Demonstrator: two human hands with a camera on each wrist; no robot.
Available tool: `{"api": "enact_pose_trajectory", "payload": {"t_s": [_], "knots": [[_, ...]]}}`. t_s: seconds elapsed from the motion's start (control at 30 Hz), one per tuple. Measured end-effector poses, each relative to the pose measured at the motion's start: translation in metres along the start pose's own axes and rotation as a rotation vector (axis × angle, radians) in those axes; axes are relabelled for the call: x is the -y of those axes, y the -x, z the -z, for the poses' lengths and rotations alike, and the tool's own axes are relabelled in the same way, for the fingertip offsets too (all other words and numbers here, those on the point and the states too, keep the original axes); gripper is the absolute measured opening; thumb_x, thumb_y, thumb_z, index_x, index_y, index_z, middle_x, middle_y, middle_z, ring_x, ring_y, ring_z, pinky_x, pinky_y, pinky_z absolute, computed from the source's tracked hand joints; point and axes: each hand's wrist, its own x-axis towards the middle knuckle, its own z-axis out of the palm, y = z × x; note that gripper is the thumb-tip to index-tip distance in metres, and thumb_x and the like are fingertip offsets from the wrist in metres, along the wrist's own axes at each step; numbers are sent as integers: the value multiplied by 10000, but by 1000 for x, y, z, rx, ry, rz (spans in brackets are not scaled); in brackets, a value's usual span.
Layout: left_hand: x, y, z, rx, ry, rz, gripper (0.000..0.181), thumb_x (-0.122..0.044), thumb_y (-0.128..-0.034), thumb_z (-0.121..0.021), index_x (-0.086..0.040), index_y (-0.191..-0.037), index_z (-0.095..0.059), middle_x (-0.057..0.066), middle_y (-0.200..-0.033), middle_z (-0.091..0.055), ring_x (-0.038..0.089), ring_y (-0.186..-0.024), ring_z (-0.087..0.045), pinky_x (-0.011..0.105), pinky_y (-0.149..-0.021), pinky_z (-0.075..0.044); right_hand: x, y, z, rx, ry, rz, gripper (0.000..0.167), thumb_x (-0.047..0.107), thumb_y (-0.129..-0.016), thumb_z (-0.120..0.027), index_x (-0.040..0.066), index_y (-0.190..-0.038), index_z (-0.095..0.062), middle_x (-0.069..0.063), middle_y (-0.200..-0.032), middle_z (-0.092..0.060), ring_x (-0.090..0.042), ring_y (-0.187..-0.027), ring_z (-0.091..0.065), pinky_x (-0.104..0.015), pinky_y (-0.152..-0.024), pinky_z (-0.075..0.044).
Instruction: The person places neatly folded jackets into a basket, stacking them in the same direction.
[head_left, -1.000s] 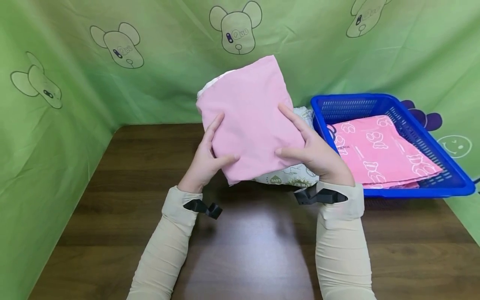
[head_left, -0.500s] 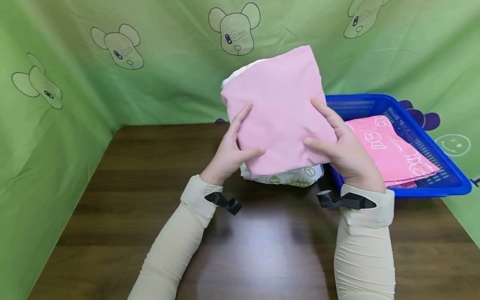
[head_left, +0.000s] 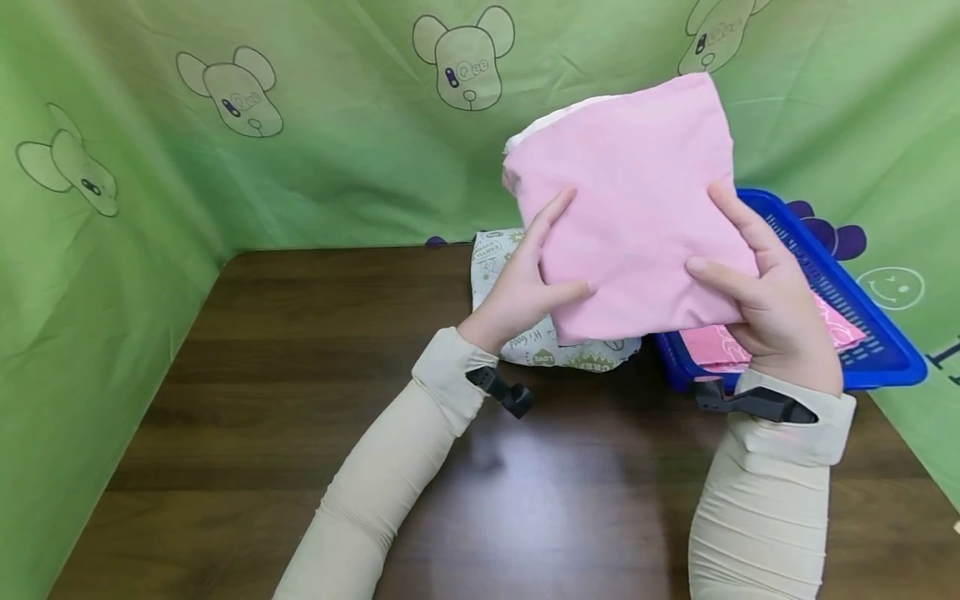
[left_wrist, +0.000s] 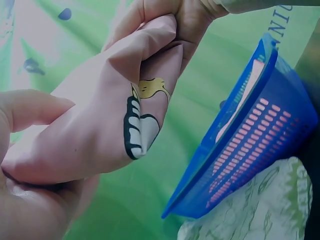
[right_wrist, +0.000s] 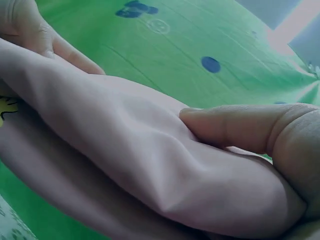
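Observation:
Both hands hold up a soft pink plastic mailer parcel [head_left: 637, 225], plain on the side facing me, with a white edge along its upper left. My left hand [head_left: 521, 287] grips its left side, thumb and a finger on the front. On the opposite side, my right hand [head_left: 791, 312] grips the lower right, thumb across the front. Seen from the left wrist, the parcel [left_wrist: 95, 135] bends and bears a yellow, black and white print underneath. Behind and below it lies a white parcel with green print [head_left: 558, 354], partly covered.
A blue plastic basket [head_left: 888, 371] stands at the right, partly hidden by the raised parcel and right hand. Inside lies a pink parcel with white drawings [head_left: 840, 325]. A green curtain [head_left: 345, 167] closes off the back of the brown wooden table [head_left: 262, 417].
Both hands have carried the pink parcel rightward and slightly up, so it now overlaps the basket in the head view. More of the white parcel's left part shows.

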Motion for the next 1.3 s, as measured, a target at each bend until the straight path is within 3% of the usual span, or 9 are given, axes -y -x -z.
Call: {"api": "enact_pose_trajectory", "payload": {"t_s": [0.2, 0.4, 0.63, 0.83, 1.07, 1.17, 1.3], "knots": [[4, -14, -17, 51, -9, 35, 1047, 128, -831, -705, -317, -1627, -192, 40, -1503, -338, 176, -1173, -530, 279, -910, -545, 14, 6, 21, -28, -53, -16, 793, -297, -906, -406, 128, -1575, -380, -171, -1351, -581, -302, -1012, -713, -389, -731, -598], [9, -23, -35, 96, -28, 20, 1046, 119, -831, -708, -330, -1624, -196, 1, -1567, -300, 127, -1191, -501, 227, -939, -508, 24, 14, 47, -36, -124, -24, 816, -306, -909, -351, 147, -1587, -355, -180, -1361, -582, -322, -1030, -706, -418, -714, -605], [24, -36, -61, 130, -72, -3, 1039, 108, -831, -707, -272, -1634, -168, -38, -1629, -233, 74, -1223, -446, 178, -1015, -422, 33, 26, 76, -48, -207, -25, 818, -302, -914, -293, 151, -1594, -335, -196, -1328, -623, -359, -1022, -707, -450, -699, -599], [35, -44, -77, 91, -141, -5, 981, 60, -851, -703, -262, -1625, -196, -19, -1622, -264, 59, -1230, -430, 160, -1015, -393, 33, 33, 97, -82, -248, -14, 831, -311, -907, -274, 154, -1592, -343, -170, -1383, -599, -352, -1065, -694, -453, -691, -603], [49, -53, -97, -25, -112, 43, 904, 81, -858, -676, -271, -1593, -282, -30, -1585, -336, 59, -1187, -466, 167, -928, -453, 33, 37, 119, -112, -258, -27, 817, -299, -916, -278, 163, -1585, -363, -183, -1361, -606, -358, -1071, -689, -461, -707, -606], [55, -55, -104, -60, -112, 58, 846, 87, -881, -650, -246, -1581, -312, -53, -1580, -356, 39, -1232, -441, 157, -953, -430, 34, 38, 127, -117, -262, -61, 806, -285, -931, -273, 180, -1581, -377, -177, -1345, -617, -360, -1054, -695, -466, -703, -607], [61, -56, -108, -61, -122, 89, 780, 73, -924, -604, -223, -1580, -307, -47, -1592, -353, 30, -1299, -392, 154, -1024, -361, 32, 40, 137, -119, -252, -89, 789, -276, -941, -271, 179, -1574, -393, -159, -1339, -626, -348, -1050, -699, -455, -705, -608]]}}
